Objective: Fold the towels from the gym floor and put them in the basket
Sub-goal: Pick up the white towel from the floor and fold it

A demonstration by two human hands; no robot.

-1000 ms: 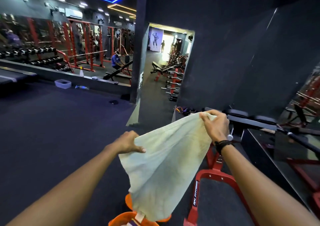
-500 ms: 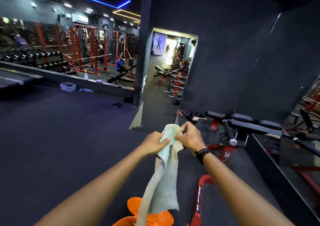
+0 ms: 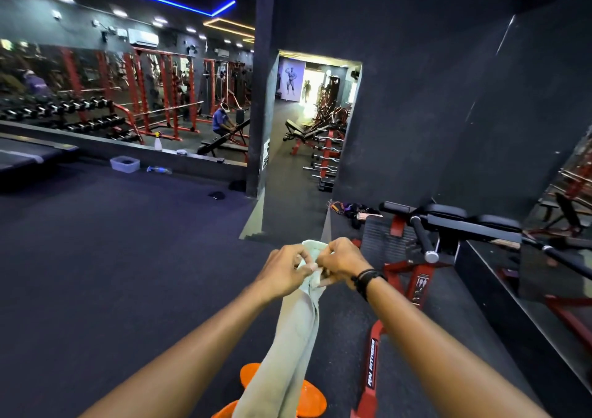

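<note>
Left hand [image 3: 285, 273] and right hand [image 3: 342, 265], spread apart a second ago, now meet; towel [image 3: 294, 337] hangs halved (formerly one open sheet).

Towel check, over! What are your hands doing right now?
Left hand and right hand both pinch the towel top, close together. Towel hangs folded lengthwise over the orange basket. Nothing in the way.

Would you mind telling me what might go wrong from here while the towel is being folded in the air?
1. Both the left hand and the right hand pinch only the top edge of the towel; if one pinch slips, the fold may fall open.
2. The towel hangs in a long strip over the orange object below and may drag on it or on the floor.
</note>
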